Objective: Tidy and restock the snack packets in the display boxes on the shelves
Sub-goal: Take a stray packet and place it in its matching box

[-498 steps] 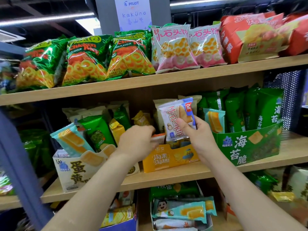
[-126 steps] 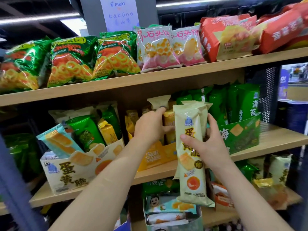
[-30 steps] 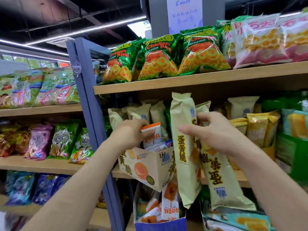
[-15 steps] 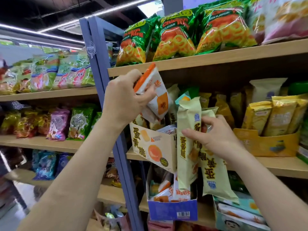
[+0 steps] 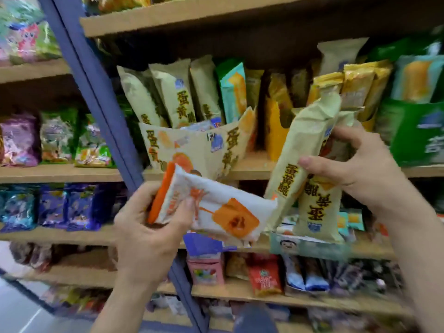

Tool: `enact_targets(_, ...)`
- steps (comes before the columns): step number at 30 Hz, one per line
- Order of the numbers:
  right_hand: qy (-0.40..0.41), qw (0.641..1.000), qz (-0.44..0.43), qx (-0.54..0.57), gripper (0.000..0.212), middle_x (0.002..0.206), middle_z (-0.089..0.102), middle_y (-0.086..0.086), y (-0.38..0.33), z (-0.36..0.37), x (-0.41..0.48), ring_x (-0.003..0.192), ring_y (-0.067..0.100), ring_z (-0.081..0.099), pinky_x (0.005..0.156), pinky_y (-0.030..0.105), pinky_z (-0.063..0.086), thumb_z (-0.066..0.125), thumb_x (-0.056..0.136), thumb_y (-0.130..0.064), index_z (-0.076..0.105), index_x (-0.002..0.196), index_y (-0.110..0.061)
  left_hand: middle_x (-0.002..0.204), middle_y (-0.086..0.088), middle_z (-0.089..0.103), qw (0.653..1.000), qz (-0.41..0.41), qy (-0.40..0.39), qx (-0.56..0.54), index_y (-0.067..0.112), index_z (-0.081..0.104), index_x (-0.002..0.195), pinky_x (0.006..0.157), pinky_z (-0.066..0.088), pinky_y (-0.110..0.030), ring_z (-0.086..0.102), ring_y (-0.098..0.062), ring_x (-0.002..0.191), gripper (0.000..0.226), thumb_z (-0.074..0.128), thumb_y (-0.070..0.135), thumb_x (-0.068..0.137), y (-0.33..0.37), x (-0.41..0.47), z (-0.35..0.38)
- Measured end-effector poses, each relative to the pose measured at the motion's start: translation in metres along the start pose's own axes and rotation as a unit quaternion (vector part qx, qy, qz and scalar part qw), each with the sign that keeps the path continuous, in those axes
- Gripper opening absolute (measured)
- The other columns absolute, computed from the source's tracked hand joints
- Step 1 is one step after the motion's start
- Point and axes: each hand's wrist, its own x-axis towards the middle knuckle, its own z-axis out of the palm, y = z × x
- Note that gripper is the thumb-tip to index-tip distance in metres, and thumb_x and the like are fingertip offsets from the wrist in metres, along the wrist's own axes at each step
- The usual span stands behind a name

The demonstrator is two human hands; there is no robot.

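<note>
L hand (image 5: 149, 236): grasping white/orange pkt (image 5: 223, 210), held roughly horiz. Above, btwn hands: cream display box (image 5: 204, 147) on shelf (image 5: 252, 173), pkts upright inside. R hand (image 5: 360, 169): grasping two cream pkts (image 5: 302, 145), tilted, lower ends by white/orange pkt's right end.

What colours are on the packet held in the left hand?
The packet is white with an orange end and orange print; head view.
</note>
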Motion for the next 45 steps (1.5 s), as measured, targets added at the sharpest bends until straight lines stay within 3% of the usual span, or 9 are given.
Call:
enact_targets(5, 0.024, 0.996, 0.054, -0.064, 0.051, 0.117, 0.046, -0.011, 0.027, -0.026, -0.037, 0.111, 0.004, 0.051, 0.109, 0.037, 0.040, 0.075, 0.037, -0.077, 0.067, 0.084, -0.061, 0.063, 0.005, 0.061, 0.981, -0.191, -0.022, -0.019, 0.033, 0.063, 0.073, 0.053, 0.042, -0.021, 0.051, -0.004, 0.055, 0.016, 0.069, 0.047, 0.074, -0.066, -0.037, 0.036)
enact_targets(9, 0.030, 0.989, 0.120, -0.080, 0.055, 0.126, 0.047, -0.006, 0.050, -0.012, -0.061, 0.116, 0.015, 0.051, 0.107, 0.047, 0.042, 0.072, 0.033, -0.087, 0.060, 0.084, -0.070, 0.076, 0.000, 0.066, 0.920, -0.353, 0.104, -0.137, 0.026, 0.064, 0.076, 0.068, 0.047, -0.039, 0.060, -0.022, 0.076, 0.021, 0.061, 0.016, 0.094, -0.126, -0.039, 0.047)
enact_targets(15, 0.073, 0.987, 0.142, -0.017, 0.040, 0.109, 0.049, -0.012, 0.076, 0.024, -0.073, 0.106, 0.014, 0.053, 0.093, 0.042, 0.047, 0.070, 0.041, -0.073, 0.062, 0.079, -0.068, 0.076, 0.000, 0.063, 0.832, -0.404, 0.278, -0.258, 0.017, 0.054, 0.086, 0.057, 0.048, -0.031, 0.062, -0.013, 0.060, 0.011, 0.054, 0.010, 0.094, -0.147, -0.018, 0.043)
enact_targets(19, 0.116, 0.979, 0.164, 0.014, 0.040, 0.113, 0.049, 0.000, 0.085, 0.043, -0.072, 0.102, 0.012, 0.055, 0.086, 0.032, 0.045, 0.070, 0.040, -0.071, 0.067, 0.077, -0.055, 0.088, -0.004, 0.064, 0.863, -0.385, 0.242, -0.220, 0.018, 0.056, 0.089, 0.063, 0.054, -0.032, 0.067, -0.019, 0.074, 0.009, 0.055, 0.013, 0.095, -0.157, -0.018, 0.054)
enact_targets(22, 0.124, 0.977, 0.173, 0.014, 0.042, 0.114, 0.047, 0.002, 0.090, 0.052, -0.075, 0.093, -0.011, 0.050, 0.080, 0.018, 0.041, 0.078, 0.047, -0.060, 0.062, 0.083, -0.046, 0.095, 0.003, 0.070, 0.908, -0.380, 0.147, -0.100, 0.025, 0.063, 0.093, 0.075, 0.056, -0.037, 0.068, -0.019, 0.090, 0.006, 0.061, 0.020, 0.095, -0.165, -0.035, 0.059)
enact_targets(29, 0.109, 0.975, 0.191, 0.008, 0.035, 0.117, 0.043, 0.000, 0.102, 0.071, -0.082, 0.098, -0.006, 0.047, 0.090, 0.027, 0.041, 0.089, 0.063, -0.040, 0.063, 0.086, -0.044, 0.090, 0.002, 0.067, 0.924, -0.368, 0.002, 0.108, 0.025, 0.063, 0.083, 0.073, 0.054, -0.038, 0.065, -0.018, 0.089, 0.018, 0.064, 0.041, 0.088, -0.184, -0.031, 0.056)
enact_targets(34, 0.119, 0.974, 0.192, 0.000, 0.031, 0.117, 0.043, -0.001, 0.105, 0.063, -0.089, 0.096, -0.008, 0.047, 0.084, 0.019, 0.041, 0.086, 0.065, -0.037, 0.066, 0.089, -0.040, 0.088, -0.005, 0.070, 0.893, -0.443, 0.033, 0.074, 0.016, 0.063, 0.083, 0.063, 0.052, -0.035, 0.066, -0.021, 0.079, 0.022, 0.080, 0.030, 0.079, -0.185, -0.032, 0.050)
enact_targets(38, 0.118, 0.974, 0.194, -0.011, 0.035, 0.117, 0.042, 0.000, 0.107, 0.057, -0.089, 0.100, -0.004, 0.047, 0.092, 0.030, 0.042, 0.083, 0.062, -0.045, 0.066, 0.091, -0.040, 0.090, -0.005, 0.070, 0.889, -0.454, 0.052, 0.000, 0.012, 0.063, 0.090, 0.056, 0.050, -0.026, 0.067, -0.016, 0.077, 0.020, 0.079, 0.018, 0.081, -0.169, -0.031, 0.051)
enact_targets(45, 0.107, 0.978, 0.162, -0.072, 0.040, 0.117, 0.044, -0.005, 0.109, 0.025, -0.100, 0.113, 0.005, 0.038, 0.094, 0.026, 0.034, 0.086, 0.058, -0.057, 0.063, 0.090, -0.050, 0.093, -0.008, 0.073, 0.919, -0.385, 0.002, -0.090, 0.015, 0.061, 0.080, 0.075, 0.054, -0.043, 0.070, -0.025, 0.084, 0.019, 0.077, 0.006, 0.080, -0.104, -0.058, 0.079)
